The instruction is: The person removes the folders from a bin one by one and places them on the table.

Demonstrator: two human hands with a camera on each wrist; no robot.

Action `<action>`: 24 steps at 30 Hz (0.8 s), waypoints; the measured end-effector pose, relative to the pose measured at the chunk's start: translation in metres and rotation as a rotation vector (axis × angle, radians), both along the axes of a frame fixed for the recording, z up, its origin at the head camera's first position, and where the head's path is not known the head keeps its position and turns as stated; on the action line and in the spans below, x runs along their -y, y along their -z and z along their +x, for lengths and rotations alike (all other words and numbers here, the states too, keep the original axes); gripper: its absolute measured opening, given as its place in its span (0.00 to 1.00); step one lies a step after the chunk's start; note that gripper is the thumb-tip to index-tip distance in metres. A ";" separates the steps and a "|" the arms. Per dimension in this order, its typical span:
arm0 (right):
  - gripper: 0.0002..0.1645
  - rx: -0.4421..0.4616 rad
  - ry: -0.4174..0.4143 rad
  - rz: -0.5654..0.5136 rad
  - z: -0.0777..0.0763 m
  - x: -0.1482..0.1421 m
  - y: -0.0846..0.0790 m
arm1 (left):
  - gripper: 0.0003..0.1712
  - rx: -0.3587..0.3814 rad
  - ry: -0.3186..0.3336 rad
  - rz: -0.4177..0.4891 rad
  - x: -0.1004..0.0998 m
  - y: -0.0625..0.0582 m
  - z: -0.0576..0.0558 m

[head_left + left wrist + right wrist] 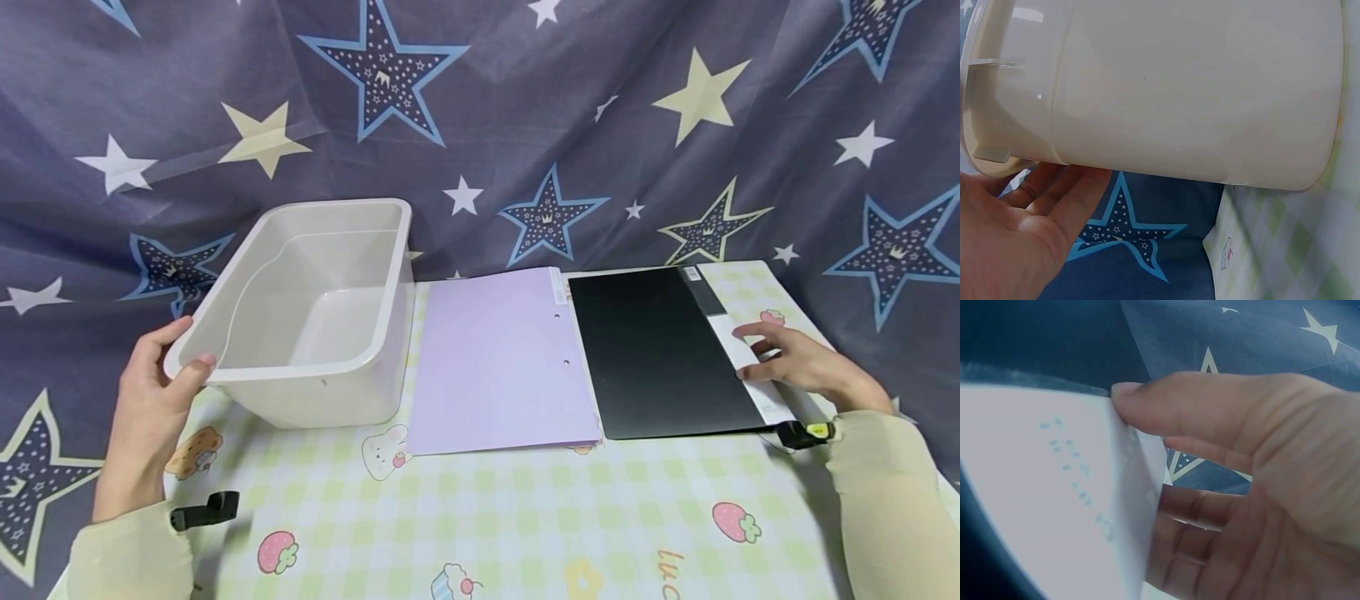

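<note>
A white plastic bin (322, 400) with nothing inside stands on the left of the table. My left hand (161, 375) grips its near left corner, thumb over the rim and fingers curled beneath it; from the left wrist those fingers (1079, 194) show against the bin's outer wall. To the right lies a flat black folder (660, 358) with a white paper strip (772, 404) along its right edge. My right hand (798, 358) pinches that edge, the thumb (1166, 403) on top and the other fingers at the strip's outer side.
Between bin and black folder lies a lilac folder (502, 367) with two small holes near its right side. A checked, printed cloth (510, 517) covers the table. Behind it hangs a dark blue curtain (487, 108) with stars. Each wrist wears a small black camera (206, 510).
</note>
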State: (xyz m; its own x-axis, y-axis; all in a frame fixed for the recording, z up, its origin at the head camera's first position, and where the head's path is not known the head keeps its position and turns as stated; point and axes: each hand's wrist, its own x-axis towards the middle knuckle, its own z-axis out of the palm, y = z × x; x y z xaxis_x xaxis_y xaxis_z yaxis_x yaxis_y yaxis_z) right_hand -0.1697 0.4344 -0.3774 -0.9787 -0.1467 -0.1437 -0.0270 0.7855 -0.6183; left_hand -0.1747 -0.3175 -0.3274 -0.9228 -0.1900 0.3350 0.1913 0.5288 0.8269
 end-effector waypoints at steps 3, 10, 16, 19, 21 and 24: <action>0.42 0.003 -0.001 0.010 -0.001 0.000 0.000 | 0.33 -0.003 0.007 0.010 0.001 0.000 0.000; 0.43 0.026 0.002 0.036 -0.005 -0.001 0.003 | 0.33 -0.017 0.021 0.039 0.000 0.001 0.001; 0.43 0.020 -0.002 0.047 -0.005 -0.002 0.003 | 0.32 -0.050 0.064 0.140 -0.002 0.001 0.002; 0.43 0.020 -0.002 0.046 -0.005 -0.002 0.003 | 0.32 -0.060 0.085 0.183 -0.001 0.002 0.003; 0.43 0.025 0.002 0.044 -0.004 -0.001 0.002 | 0.32 -0.060 0.087 0.191 -0.001 0.002 0.003; 0.43 0.031 0.005 0.037 -0.004 -0.001 0.002 | 0.32 -0.054 0.079 0.166 -0.001 0.001 0.002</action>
State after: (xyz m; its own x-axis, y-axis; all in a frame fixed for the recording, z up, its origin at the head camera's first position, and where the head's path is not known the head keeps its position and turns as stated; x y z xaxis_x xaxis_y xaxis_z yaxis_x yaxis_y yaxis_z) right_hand -0.1737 0.4352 -0.3792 -0.9743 -0.1361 -0.1795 -0.0042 0.8076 -0.5897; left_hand -0.1725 -0.3162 -0.3288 -0.9185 -0.1747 0.3547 0.2735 0.3671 0.8891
